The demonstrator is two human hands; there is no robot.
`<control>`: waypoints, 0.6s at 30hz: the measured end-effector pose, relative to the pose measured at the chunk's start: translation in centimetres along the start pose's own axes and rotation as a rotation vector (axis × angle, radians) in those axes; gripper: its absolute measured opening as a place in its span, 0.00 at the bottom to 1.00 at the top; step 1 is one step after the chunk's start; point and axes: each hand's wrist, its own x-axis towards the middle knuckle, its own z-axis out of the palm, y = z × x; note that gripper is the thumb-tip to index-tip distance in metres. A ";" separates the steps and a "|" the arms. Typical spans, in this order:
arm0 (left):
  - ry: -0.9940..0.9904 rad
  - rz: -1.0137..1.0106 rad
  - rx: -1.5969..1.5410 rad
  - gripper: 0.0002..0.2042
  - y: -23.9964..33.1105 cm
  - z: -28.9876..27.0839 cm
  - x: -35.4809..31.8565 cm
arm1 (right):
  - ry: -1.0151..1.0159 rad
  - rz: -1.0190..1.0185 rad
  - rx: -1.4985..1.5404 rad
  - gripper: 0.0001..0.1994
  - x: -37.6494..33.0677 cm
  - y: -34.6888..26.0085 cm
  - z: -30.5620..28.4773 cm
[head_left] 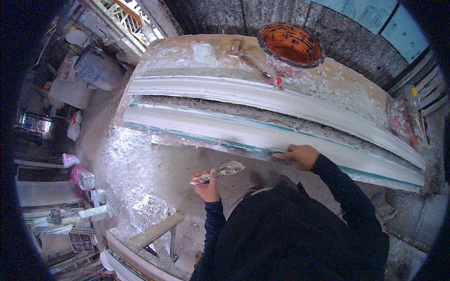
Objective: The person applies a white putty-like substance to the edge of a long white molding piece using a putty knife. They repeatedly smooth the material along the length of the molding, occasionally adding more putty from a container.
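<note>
Our left hand (208, 189) has its fingers (213, 177) pinching a flat, crusted tool (230, 169), the thumb on top; we hold it just off the near side of the table (171, 52), its pale end pointing right. Our right hand (303, 157) is at the near edge of a long white strip (234, 130) edged in blue-green, its fingers curled and pointing left; blur hides whether they pinch anything, so we cannot tell.

The strip lies lengthwise along the near side of the table. Beyond it, across a narrow gap, we see a second white strip (281, 100). Farther still, pale crumbs surround a brush-like tool (253, 65); a white lump (205, 54) sits to its left, an orange bucket (293, 44) to its right. Left of us, white powder (136, 154) covers the floor.
</note>
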 end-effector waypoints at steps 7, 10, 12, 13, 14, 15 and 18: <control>0.047 0.022 -0.011 0.15 0.7 0.2 -0.5 | 0.057 -0.039 0.089 0.26 7.1 -2.9 -0.6; 0.090 -0.036 -0.058 0.15 1.2 0.0 -0.7 | 0.127 -0.133 0.210 0.24 4.1 -0.3 0.1; 0.134 -0.046 -0.066 0.15 0.8 -1.0 -0.9 | 0.010 -0.017 0.085 0.23 1.0 -0.6 -1.3; 0.142 -0.026 -0.050 0.15 0.0 -1.6 -0.8 | -0.021 0.032 0.076 0.23 -0.3 -0.3 -1.1; 0.151 -0.005 -0.032 0.14 -0.7 -2.3 -0.7 | -0.051 0.080 0.067 0.23 -1.5 -0.1 -0.9; 0.145 -0.008 -0.031 0.14 -0.5 -2.2 -0.5 | -0.075 0.146 0.061 0.23 -2.3 0.1 -0.8; 0.139 -0.030 -0.060 0.14 0.1 -1.8 -0.4 | -0.052 0.125 0.104 0.21 -2.1 0.3 -0.1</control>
